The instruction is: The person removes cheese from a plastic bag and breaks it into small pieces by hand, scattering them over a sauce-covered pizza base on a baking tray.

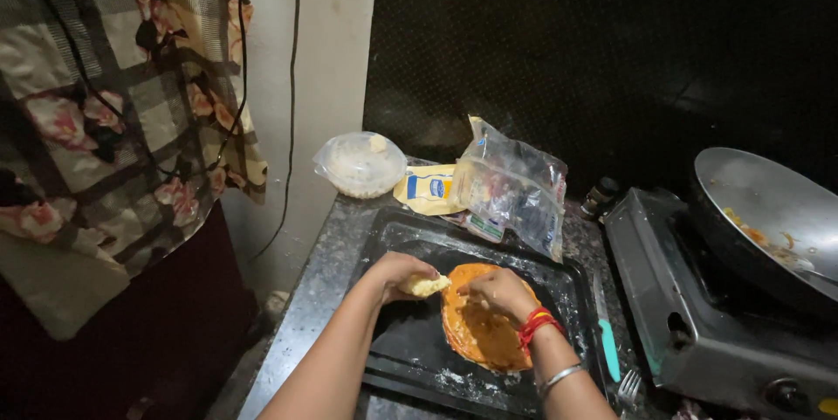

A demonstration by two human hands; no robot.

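A round flat base spread with orange sauce (482,337) lies on a black baking tray (410,241). My left hand (394,273) holds a pale yellow block of cheese (428,285) at the base's left edge. My right hand (500,292), with a red thread and a metal bangle at the wrist, hovers over the top of the sauced base, fingers bunched and pointing down; whether it holds anything is unclear.
Behind the tray sit a wrapped white bowl (360,163), a yellow sachet (428,188) and a clear plastic bag (515,186). A teal-handled knife (607,346) lies right of the tray. A gas stove (698,315) carries a pan (768,210) with food. A floral cloth (113,114) hangs at the left.
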